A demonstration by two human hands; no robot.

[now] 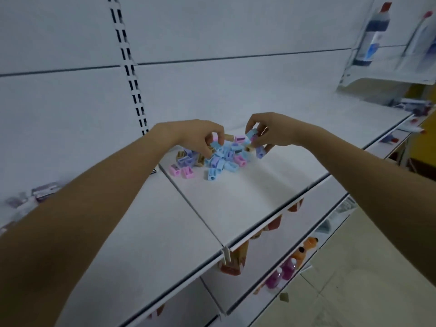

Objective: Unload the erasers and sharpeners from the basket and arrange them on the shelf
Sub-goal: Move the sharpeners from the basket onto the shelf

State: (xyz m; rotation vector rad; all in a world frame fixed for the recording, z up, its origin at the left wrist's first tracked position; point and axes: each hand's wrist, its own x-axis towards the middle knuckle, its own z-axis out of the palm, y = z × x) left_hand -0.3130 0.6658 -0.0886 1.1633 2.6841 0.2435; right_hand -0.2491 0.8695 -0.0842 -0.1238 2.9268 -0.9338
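On the white shelf, a loose heap of sharpeners lies right under the fingers, with a few pink ones strayed nearer. The left hand pinches one off the top. The right hand pinches a blue one just beside it. Arranging seems underway; the next move probably calls for setting them in neat rows.

A single wide-angle view, worn on the head, looks forward and down onto the white metal shelf board from near, above its front edge, visibly tilted.
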